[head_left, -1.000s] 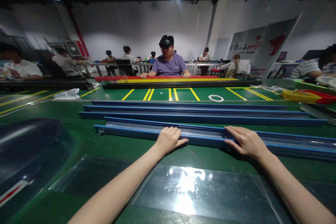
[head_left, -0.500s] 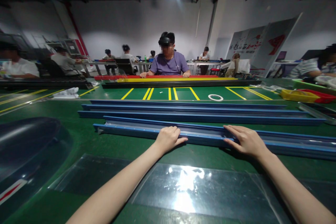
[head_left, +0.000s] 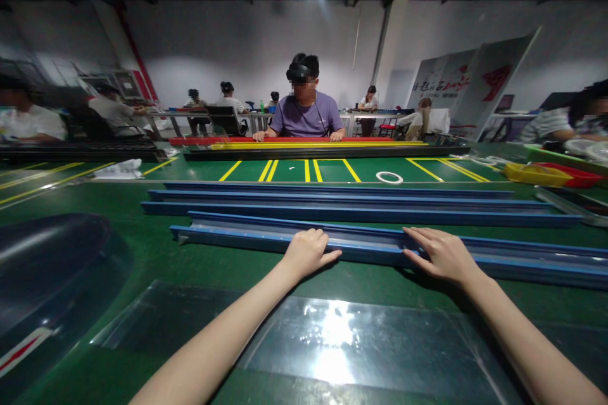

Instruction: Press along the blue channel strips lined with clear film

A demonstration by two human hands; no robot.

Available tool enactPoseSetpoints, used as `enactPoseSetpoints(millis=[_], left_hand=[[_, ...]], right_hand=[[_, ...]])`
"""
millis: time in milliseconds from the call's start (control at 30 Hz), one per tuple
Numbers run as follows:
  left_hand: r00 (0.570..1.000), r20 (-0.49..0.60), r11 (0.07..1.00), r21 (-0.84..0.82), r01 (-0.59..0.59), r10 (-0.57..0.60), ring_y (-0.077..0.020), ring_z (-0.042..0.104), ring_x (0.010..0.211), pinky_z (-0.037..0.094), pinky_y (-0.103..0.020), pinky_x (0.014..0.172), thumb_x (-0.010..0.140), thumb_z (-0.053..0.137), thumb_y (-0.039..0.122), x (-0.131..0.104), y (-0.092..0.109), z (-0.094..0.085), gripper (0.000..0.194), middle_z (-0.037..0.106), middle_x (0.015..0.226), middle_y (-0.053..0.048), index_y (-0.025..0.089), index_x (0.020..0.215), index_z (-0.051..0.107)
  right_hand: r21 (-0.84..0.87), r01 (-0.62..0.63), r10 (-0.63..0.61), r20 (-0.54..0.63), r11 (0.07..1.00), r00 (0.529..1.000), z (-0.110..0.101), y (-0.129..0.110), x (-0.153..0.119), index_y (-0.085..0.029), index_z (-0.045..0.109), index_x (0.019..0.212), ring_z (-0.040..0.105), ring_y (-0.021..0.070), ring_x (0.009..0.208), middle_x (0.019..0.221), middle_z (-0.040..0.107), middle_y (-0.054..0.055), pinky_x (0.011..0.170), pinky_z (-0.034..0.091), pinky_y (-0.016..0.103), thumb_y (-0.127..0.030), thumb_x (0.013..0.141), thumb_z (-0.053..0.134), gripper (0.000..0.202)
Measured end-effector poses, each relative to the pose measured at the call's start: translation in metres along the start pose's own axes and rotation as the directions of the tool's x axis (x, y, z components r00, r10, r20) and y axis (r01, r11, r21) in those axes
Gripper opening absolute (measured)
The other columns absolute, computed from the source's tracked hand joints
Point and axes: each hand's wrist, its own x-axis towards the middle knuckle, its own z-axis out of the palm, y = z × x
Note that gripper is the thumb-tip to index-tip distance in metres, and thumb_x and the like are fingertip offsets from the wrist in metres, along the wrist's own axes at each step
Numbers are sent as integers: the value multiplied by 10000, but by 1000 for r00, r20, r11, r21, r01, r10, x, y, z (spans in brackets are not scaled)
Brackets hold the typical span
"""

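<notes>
A long blue channel strip (head_left: 370, 255) with raised side walls lies across the green table in front of me. My left hand (head_left: 308, 250) grips it left of centre, fingers curled over the near wall and thumb stretched along the front. Further right, my right hand (head_left: 443, 255) holds the same strip, its longer fingers reaching across the top and its thumb against the near side. The undersides of the left fingers are hidden. Behind this strip, more blue channel strips (head_left: 361, 212) lie roughly parallel to it.
Under my forearms lies a clear plastic sheet (head_left: 389, 345). A dark, glossy curved object (head_left: 57, 266) is at left. Beyond are a white ring (head_left: 389, 178), a black strip (head_left: 323, 153), yellow and red strips, and a yellow tray (head_left: 536, 174). Across the table sits a person (head_left: 308, 114) in purple.
The view has shifted very slightly. Both hands stay in place on the blue channel strip, with no clear movement of it.
</notes>
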Motion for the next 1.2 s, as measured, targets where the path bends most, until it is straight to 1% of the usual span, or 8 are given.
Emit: enactPoseSetpoints(millis=[233,333,467,600,733,867,1000,1200], left_hand=[[991,130,999,-13,29,-27,-190,559,743,401,-268,576,826,402,491,3,3,-11,384,596,766,-62,149,748,558],[984,177,999,-31,36,-30,-198,559,781,413,-273,601,835,386,490,5,3,-15,392,599,806,-71,144,778,562],[974,228,999,-33,-1,9,-206,561,811,426,-278,618,842,371,487,8,-1,-17,395,606,839,-72,142,830,562],[959,272,997,-38,-71,79,-208,572,827,437,-289,656,834,379,503,10,-8,-19,399,614,870,-70,151,884,561],[944,315,995,-72,-75,94,-209,577,857,443,-295,704,820,367,545,10,-15,-25,449,613,919,-73,156,935,559],[936,346,996,-84,-33,60,-207,568,884,445,-287,720,814,360,561,4,-21,-30,472,604,949,-71,157,954,560],[939,342,998,-56,-4,23,-207,558,895,443,-283,727,809,375,558,-3,-25,-31,466,598,941,-75,154,941,564],[947,320,998,-55,26,-7,-199,550,873,442,-278,711,807,392,549,-8,-23,-30,440,592,937,-68,157,918,557]], right_hand=[[21,-252,248,125,967,961,-14,-13,19,-204,628,884,617,195,800,880,665,57,618,454,278,-455,855,272,437],[124,-310,293,136,943,946,-20,-28,34,-215,616,883,598,180,851,930,649,39,644,441,260,-429,871,253,421],[257,-211,169,175,943,970,-25,-61,60,-186,589,977,558,168,935,1006,618,58,768,418,260,-404,877,274,395],[283,-106,44,218,953,975,-26,-96,85,-151,557,1053,532,171,966,1017,604,87,823,386,268,-374,891,263,403],[229,-146,87,249,962,965,-22,-118,102,-156,570,998,540,172,941,966,614,89,776,388,258,-368,892,262,388],[163,-175,127,269,971,955,-16,-125,107,-162,584,907,563,176,868,897,629,86,696,386,250,-375,891,251,395],[151,-89,54,222,984,974,-14,-124,103,-139,576,923,568,181,855,884,639,97,695,369,246,-375,887,261,395],[146,-36,0,241,989,971,-16,-119,100,-144,577,869,598,174,764,831,658,89,621,351,239,-370,879,268,383]])
